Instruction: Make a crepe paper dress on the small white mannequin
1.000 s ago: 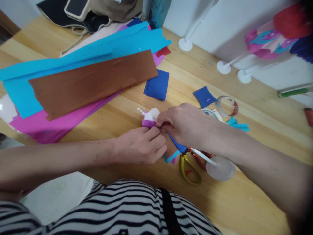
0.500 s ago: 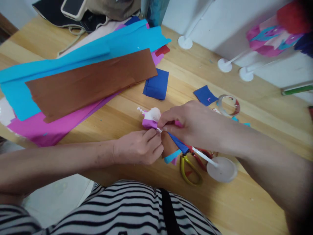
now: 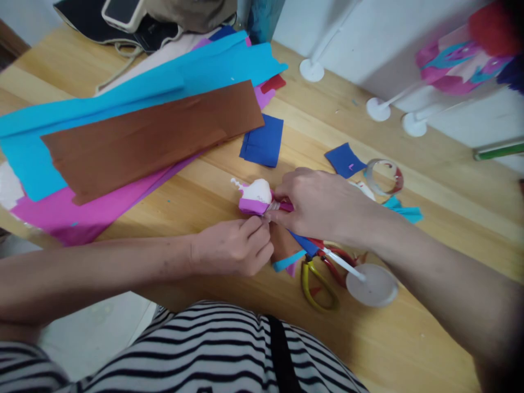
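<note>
A small bundle lies between my hands: a white ball (image 3: 257,191) with a purple crepe paper strip (image 3: 251,207) around its lower side. Whitish thread or tape (image 3: 273,206) binds its neck. Brown crepe paper (image 3: 282,243), with blue and turquoise pieces, spreads out below. My left hand (image 3: 235,246) is closed at the bundle's lower side, its fingertips pinched just under the binding. From the right, my right hand (image 3: 323,202) closes thumb and fingers about the bound neck. Beside the papers lie yellow-and-red-handled scissors (image 3: 319,286) and a white stick with a round base (image 3: 371,285).
Long brown crepe paper (image 3: 155,142) lies over turquoise sheets (image 3: 41,164) at the left. Blue squares (image 3: 262,141) and a tape roll (image 3: 383,177) sit beyond my hands. White stands (image 3: 311,70) line the wall. A phone (image 3: 123,13) rests on a bag at the back.
My right hand has shifted slightly and turned about the neck, so the binding shows more clearly. My left hand stays nearly in place.
</note>
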Action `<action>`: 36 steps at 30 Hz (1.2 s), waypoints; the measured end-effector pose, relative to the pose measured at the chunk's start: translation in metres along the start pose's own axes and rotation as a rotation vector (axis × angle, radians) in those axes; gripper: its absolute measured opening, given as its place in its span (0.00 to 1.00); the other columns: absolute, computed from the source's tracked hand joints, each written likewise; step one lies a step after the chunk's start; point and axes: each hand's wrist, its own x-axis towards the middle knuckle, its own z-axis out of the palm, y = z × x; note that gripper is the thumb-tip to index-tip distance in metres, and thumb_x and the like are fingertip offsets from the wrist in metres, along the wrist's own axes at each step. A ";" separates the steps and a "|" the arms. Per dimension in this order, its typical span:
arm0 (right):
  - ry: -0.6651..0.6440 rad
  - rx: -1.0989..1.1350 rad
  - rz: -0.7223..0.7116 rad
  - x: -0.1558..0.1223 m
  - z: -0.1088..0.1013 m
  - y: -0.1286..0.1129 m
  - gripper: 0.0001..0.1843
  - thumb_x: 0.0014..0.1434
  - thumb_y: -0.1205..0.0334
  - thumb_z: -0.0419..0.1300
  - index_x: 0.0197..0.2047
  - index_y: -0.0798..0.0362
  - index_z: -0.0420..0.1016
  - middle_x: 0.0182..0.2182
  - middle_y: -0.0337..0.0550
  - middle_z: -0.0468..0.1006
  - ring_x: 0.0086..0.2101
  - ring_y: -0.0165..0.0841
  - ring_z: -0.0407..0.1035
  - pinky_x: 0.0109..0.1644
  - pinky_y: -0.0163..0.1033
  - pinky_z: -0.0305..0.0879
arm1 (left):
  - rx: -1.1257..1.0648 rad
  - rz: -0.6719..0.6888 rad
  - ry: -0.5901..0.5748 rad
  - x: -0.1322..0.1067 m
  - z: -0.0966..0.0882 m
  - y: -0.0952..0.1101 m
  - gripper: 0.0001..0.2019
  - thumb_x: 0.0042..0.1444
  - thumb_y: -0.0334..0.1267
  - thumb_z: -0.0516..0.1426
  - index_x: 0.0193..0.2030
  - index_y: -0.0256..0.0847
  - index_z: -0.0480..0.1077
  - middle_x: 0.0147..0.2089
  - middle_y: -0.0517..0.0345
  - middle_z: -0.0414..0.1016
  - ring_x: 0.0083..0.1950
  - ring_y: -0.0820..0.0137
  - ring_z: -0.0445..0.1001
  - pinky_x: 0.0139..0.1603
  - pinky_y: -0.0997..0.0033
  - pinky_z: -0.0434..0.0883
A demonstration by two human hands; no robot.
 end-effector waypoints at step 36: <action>-0.004 0.051 -0.019 0.007 0.005 0.011 0.16 0.60 0.51 0.55 0.33 0.53 0.78 0.34 0.56 0.83 0.36 0.48 0.78 0.30 0.41 0.57 | 0.128 -0.350 -0.001 0.018 -0.005 -0.023 0.10 0.68 0.31 0.50 0.49 0.35 0.70 0.60 0.46 0.75 0.66 0.58 0.70 0.67 0.53 0.67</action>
